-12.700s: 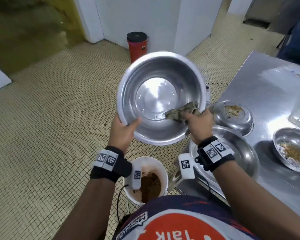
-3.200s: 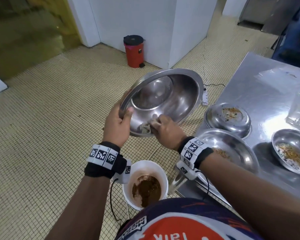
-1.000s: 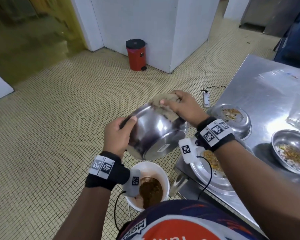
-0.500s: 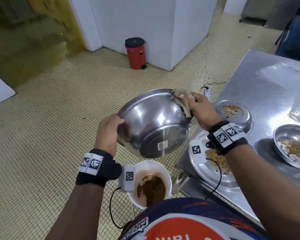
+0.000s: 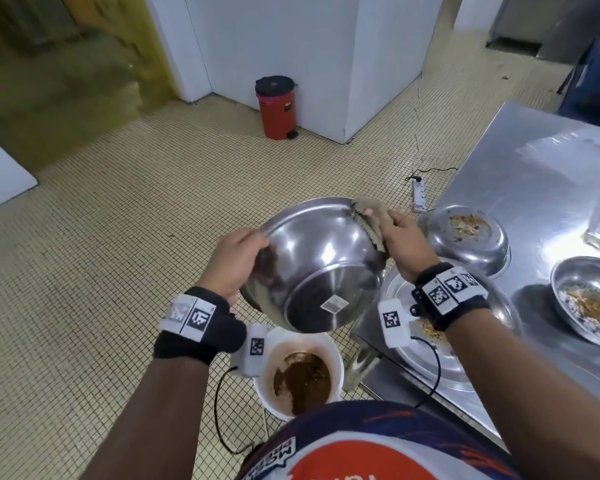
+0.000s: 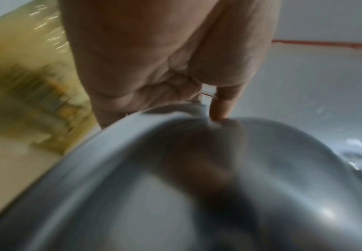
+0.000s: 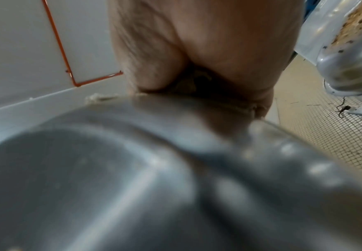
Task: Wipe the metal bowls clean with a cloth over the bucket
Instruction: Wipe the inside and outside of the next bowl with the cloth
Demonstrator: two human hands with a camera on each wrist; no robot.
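Note:
A large metal bowl (image 5: 319, 258) is held in the air with its flat bottom and a small sticker turned toward me, above the white bucket (image 5: 300, 372) of brown slop on the floor. My left hand (image 5: 238, 261) grips the bowl's left rim, thumb on the outer wall (image 6: 220, 108). My right hand (image 5: 395, 237) holds a brownish cloth (image 5: 369, 216) against the bowl's right rim and outer wall. The bowl (image 7: 175, 169) fills the lower right wrist view, and frayed cloth (image 7: 96, 98) peeks over its edge there.
A steel table (image 5: 534, 168) stands to the right with a dirty large bowl (image 5: 465, 358) at its near corner, an upturned soiled bowl (image 5: 465, 233) and another food-crusted bowl (image 5: 589, 299). A red pedal bin (image 5: 276, 107) stands by the white wall. A power strip (image 5: 419, 192) lies on the tiled floor.
Over the last second the bowl has turned so its bottom faces me more. My right hand with the cloth has slid from the top of the outer wall down to the right rim.

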